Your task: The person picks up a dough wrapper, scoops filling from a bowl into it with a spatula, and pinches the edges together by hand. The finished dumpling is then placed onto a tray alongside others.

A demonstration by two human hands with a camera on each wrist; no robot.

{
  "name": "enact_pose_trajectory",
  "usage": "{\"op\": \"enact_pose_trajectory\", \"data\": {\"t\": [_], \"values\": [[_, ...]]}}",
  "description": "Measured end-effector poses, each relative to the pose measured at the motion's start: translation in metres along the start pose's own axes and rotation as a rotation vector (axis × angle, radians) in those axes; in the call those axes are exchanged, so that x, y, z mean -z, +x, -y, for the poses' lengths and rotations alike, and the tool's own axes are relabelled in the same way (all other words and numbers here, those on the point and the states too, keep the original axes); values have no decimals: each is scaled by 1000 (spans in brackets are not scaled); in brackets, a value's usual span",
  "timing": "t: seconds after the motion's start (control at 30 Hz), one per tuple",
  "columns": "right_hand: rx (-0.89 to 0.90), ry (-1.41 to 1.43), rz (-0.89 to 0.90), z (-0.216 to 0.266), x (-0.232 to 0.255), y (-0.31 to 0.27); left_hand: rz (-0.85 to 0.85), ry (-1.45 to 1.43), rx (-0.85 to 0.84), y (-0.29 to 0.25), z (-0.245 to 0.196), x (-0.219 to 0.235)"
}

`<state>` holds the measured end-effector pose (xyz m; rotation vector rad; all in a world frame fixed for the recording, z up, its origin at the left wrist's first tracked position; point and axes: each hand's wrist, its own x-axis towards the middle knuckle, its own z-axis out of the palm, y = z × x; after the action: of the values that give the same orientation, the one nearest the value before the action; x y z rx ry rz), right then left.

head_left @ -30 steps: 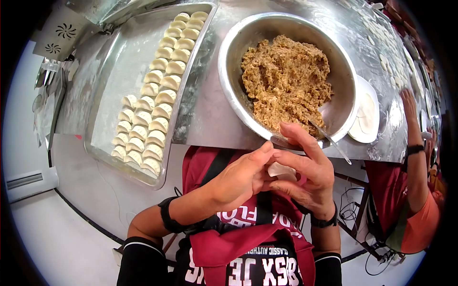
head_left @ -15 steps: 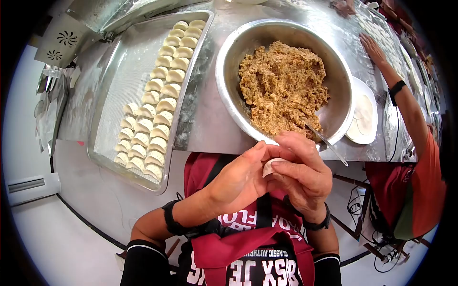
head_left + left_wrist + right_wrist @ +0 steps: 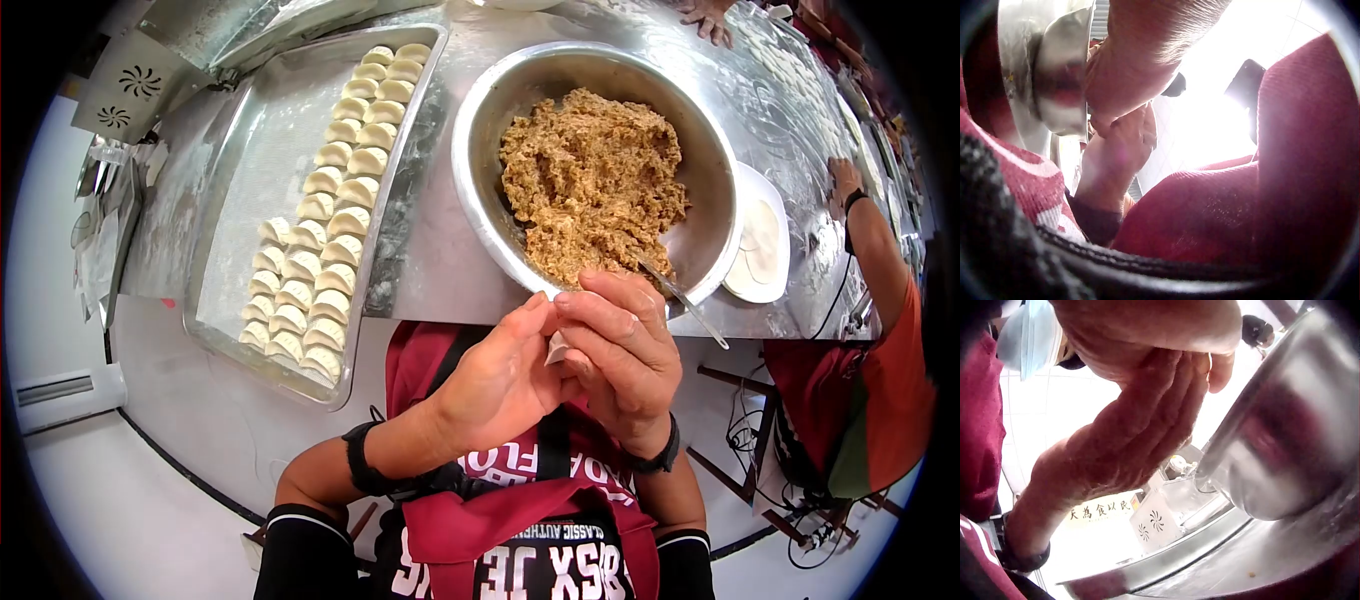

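Note:
The left hand point(image 3: 500, 382) and right hand point(image 3: 630, 362) meet at the near rim of a steel bowl point(image 3: 470, 185), pinching a small white piece of dough point(image 3: 557, 348) between them. Only a sliver of the dough shows; fingers hide the rest. In the left wrist view the left hand point(image 3: 1141, 56) is close above, touching the right hand point(image 3: 1116, 156). The right wrist view has the right hand point(image 3: 1154, 325) in front of the left hand point(image 3: 1116, 447). Brown filling point(image 3: 590, 180) fills much of the bowl, with a spoon point(image 3: 700, 315) leaning in it.
A metal tray point(image 3: 245, 150) with rows of pleated dumplings point(image 3: 335, 275) lies left of the bowl. Right of it is a white dish point(image 3: 776, 200) holding round wrappers point(image 3: 760, 245). Another person's arm point(image 3: 880, 240) reaches over the floured table at right.
The right hand's fingers have closed farther over the dough, hiding more of it. Both hands remain together. The other person's arm at right has swung toward the table, then back right.

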<state>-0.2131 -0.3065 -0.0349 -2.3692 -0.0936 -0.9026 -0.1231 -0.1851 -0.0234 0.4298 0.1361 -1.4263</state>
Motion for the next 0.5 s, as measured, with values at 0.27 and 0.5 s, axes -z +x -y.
{"op": "enact_pose_trajectory", "data": {"t": [0.27,0.5], "values": [[-107,53,-127,5,-6,2,89,-92,25,-3,-1,14],[-60,-89,-71,6,-18,11,-5,275,-80,-7,-3,18]]}}
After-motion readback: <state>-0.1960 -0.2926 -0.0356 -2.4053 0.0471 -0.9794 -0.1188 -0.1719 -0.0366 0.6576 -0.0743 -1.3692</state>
